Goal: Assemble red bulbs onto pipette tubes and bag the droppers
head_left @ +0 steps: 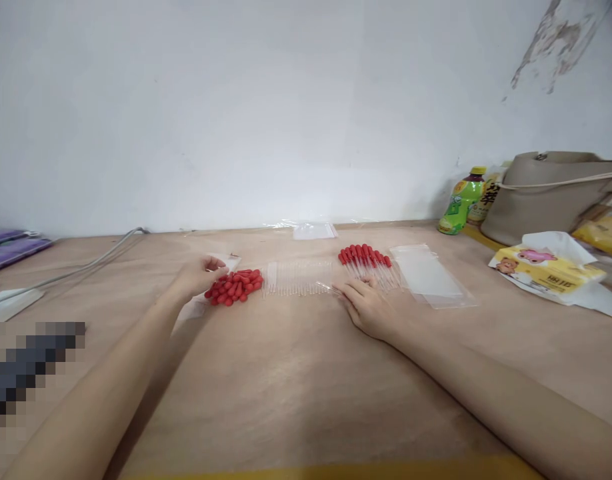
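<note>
Forearms (111, 380) | left hand (199, 277) half-curled beside red bulbs (236, 288) | right hand (369, 309) by tubes (301, 279) | grips unclear

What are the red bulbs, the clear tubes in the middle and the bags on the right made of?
Red bulbs: probably rubber, smooth with slight sheen, judging by the even colour and rounded shape; plastic is possible.
Clear tubes: glass or hard plastic, shiny and see-through; the look can't settle which.
Bags: likely thin plastic film, smooth, with see-through edges.
</note>
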The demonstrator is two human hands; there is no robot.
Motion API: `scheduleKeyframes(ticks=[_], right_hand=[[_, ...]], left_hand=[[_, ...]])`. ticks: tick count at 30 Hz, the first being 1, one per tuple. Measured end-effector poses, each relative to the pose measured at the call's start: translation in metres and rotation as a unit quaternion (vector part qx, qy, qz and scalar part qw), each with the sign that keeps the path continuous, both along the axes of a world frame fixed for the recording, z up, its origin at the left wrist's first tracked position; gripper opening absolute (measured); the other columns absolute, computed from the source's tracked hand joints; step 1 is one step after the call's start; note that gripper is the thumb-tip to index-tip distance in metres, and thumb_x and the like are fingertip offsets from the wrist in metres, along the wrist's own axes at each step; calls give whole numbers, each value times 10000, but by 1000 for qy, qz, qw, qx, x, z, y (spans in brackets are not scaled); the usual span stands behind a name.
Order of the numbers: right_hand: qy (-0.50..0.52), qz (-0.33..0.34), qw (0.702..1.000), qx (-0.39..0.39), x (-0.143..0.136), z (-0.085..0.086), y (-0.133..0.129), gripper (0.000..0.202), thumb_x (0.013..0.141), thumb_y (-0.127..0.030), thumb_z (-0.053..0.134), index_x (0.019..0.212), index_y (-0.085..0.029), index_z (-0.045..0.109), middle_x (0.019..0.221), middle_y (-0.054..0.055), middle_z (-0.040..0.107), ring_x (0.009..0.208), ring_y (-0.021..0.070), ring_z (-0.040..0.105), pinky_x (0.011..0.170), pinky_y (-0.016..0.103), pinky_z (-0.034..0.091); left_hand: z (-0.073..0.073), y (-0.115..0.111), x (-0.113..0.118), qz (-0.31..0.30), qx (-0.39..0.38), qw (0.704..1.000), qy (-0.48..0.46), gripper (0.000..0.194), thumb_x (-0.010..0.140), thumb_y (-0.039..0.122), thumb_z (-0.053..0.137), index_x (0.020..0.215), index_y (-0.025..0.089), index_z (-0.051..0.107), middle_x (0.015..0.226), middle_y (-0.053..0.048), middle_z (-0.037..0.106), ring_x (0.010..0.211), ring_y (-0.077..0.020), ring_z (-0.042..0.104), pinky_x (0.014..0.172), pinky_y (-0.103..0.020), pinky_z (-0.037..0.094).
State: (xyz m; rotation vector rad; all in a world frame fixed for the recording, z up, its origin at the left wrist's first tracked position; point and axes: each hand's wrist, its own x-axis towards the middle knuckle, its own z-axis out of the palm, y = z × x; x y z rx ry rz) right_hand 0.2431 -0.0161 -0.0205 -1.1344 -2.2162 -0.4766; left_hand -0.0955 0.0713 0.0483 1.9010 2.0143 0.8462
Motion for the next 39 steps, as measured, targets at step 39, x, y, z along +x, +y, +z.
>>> scheduleKeyframes(ticks=[39], right_hand=[[-18, -5, 996, -89, -4, 25, -14, 246, 887, -225, 361, 973, -198, 590, 892, 37, 623, 765, 142, 513, 706, 271, 329]], left_hand=[[-56, -88, 118, -357, 102, 928, -24, 248, 766, 141, 490, 970, 204, 616, 939, -54, 613, 805, -171, 575, 709, -308, 457]])
